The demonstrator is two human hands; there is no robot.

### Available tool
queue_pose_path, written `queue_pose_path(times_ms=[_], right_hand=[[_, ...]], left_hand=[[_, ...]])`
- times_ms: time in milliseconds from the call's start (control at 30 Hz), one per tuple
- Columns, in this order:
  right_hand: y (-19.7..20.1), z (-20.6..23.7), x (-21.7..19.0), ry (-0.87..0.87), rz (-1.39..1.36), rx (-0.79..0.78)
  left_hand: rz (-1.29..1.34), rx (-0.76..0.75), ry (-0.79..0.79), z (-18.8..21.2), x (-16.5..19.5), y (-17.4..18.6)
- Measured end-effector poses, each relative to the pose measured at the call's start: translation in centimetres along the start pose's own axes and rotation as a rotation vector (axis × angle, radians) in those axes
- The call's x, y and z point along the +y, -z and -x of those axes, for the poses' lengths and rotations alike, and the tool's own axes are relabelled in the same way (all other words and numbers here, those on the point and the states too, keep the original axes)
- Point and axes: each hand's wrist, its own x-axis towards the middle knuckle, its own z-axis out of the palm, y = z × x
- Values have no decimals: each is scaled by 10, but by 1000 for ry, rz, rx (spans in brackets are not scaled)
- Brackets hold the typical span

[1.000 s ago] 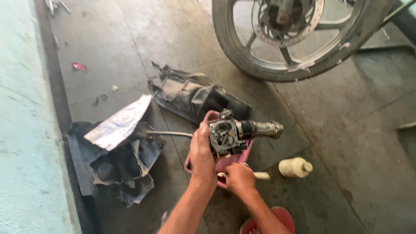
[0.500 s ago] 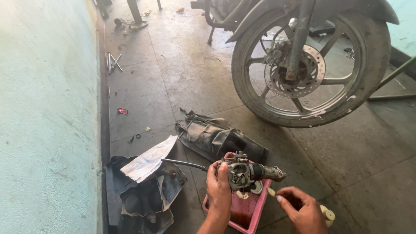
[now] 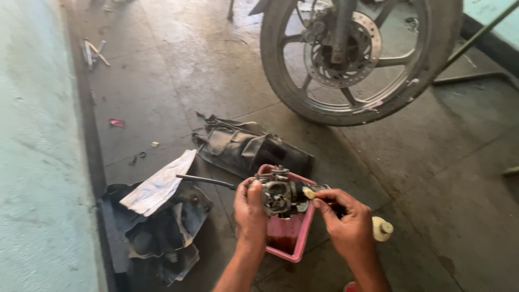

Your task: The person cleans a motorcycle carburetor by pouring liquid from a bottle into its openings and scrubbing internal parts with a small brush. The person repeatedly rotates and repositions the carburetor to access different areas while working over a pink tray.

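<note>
Bounding edges: the pale wall [image 3: 38, 178] lies to the left, the motorcycle wheel [image 3: 357, 54] ahead — bare concrete floor [image 3: 443, 178] is seen to the right.
Left hand [image 3: 250, 211]: closed around the carburetor [image 3: 281, 194], held just above the pink tray [image 3: 289, 238].
Right hand [image 3: 348, 221]: fingers pinched on a small pale piece [image 3: 309, 192] at the carburetor's right end.
Pose: both forearms are raised from below — knuckles upward.

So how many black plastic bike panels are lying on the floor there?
2. One black panel lies behind the pink tray; the other lies left of it, under a white sheet. More may be hidden.
</note>
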Motion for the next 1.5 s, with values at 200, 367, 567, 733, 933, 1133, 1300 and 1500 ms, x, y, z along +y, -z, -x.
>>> queue_pose_path(times_ms=[200, 367, 567, 733, 933, 1133, 1300, 1500], right_hand=[[-12, -10, -20, 20, -22, -39], [-25, -3, -21, 89, 116, -91], [-30, 5, -8, 225, 80, 34], [-35, -4, -8, 194, 65, 10], [-35, -6, -8, 46, 61, 25], [-36, -13, 18, -51, 27, 76], [-44, -13, 40, -12, 26, 11], [-59, -6, 61, -299, 156, 110]], left_hand=[[57, -3, 21, 2, 13, -1], [-38, 31, 28, 5, 16, -1], [-138, 106, -13, -3, 12, 2], [-122, 78, -84, -6, 2, 4], [-206, 116, 11, -13, -10, 6], [-163, 110, -101, -27, -29, 4], [-264, 178, 22, -33, -26, 1], [-184, 310, 61, -23, -16, -13]])
